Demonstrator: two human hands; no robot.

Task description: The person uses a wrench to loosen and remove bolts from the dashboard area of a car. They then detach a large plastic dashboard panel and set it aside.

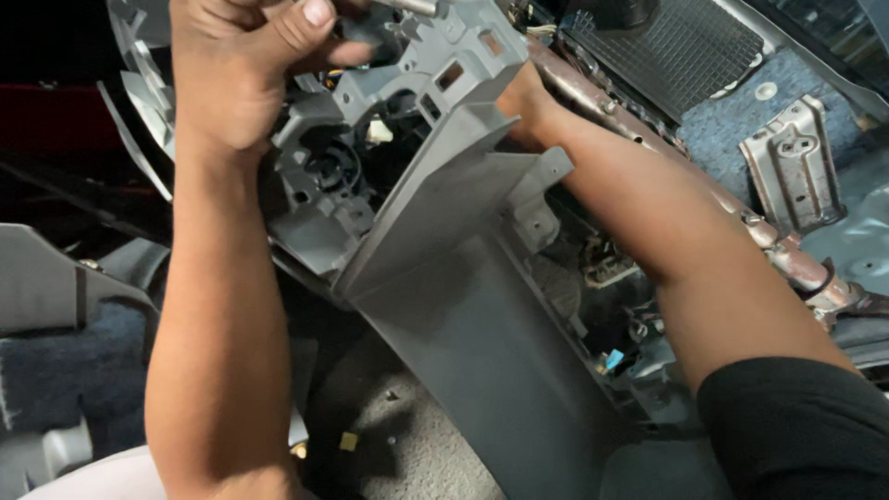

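— Plastic panel (pixel 463 278), grey, stands tilted in the middle, between both arms. Left hand (pixel 236 65)?
— Clenched on the panel's top bracket (pixel 417 65).
— Right hand (pixel 520 102)?
— Behind the panel's edge; can't tell its grip.

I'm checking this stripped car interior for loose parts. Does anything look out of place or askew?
Yes. The grey trim panel hangs tilted, off its mounts, with bare brackets and wiring exposed behind it. The left hand grips its upper bracket; the right hand reaches behind it.
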